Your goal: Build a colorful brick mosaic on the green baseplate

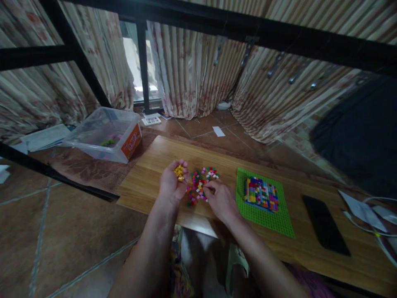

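Observation:
My left hand (174,182) is cupped palm-up over the table, holding a heap of small yellow toy bricks (179,172). Just to its right lies a loose pile of small mixed-colour bricks (196,179), with red, green, pink, white and yellow among them. At the pile's right side, my right hand (221,198) has thumb and forefinger pinched together; anything between the tips is too small to make out. Further right, a block of many coloured bricks (262,194) stands on a green studded baseplate (283,221).
The wooden table (145,174) also bears a black phone-like slab (325,223), with white paper (361,209) and white cables at the right end. A clear plastic bin (102,128) with an orange label stands on the floor to the left. A black metal bar (62,174) runs beside the table.

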Motion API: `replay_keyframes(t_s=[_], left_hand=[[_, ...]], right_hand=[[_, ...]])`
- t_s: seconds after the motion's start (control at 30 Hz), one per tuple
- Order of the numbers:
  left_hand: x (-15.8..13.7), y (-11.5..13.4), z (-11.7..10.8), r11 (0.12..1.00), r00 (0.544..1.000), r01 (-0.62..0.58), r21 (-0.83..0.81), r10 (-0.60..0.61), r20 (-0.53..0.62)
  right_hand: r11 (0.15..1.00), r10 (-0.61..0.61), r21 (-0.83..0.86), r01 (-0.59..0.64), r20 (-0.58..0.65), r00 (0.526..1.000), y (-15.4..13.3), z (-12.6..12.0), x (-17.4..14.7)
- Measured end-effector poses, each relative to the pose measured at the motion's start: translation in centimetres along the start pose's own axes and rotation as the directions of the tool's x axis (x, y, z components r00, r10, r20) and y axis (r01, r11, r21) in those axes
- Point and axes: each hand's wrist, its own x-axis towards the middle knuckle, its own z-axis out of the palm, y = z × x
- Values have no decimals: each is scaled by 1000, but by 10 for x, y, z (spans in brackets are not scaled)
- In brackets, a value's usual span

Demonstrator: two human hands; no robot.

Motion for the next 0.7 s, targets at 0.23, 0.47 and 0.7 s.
replay_keyframes(t_s=[0.23,0.47,0.7], left_hand=[[-3,2,0,999,999,-25,48,24,21],[-3,4,2,997,999,-41,65,40,14],[-1,3,1,991,996,-91,95,91,10]], right_hand=[[951,128,-291,-106,57,990,-18,12,10],[926,108,-371,-69,86,990,-19,17,19],[997,58,-42,-59,-5,998,-5,-2,2]])
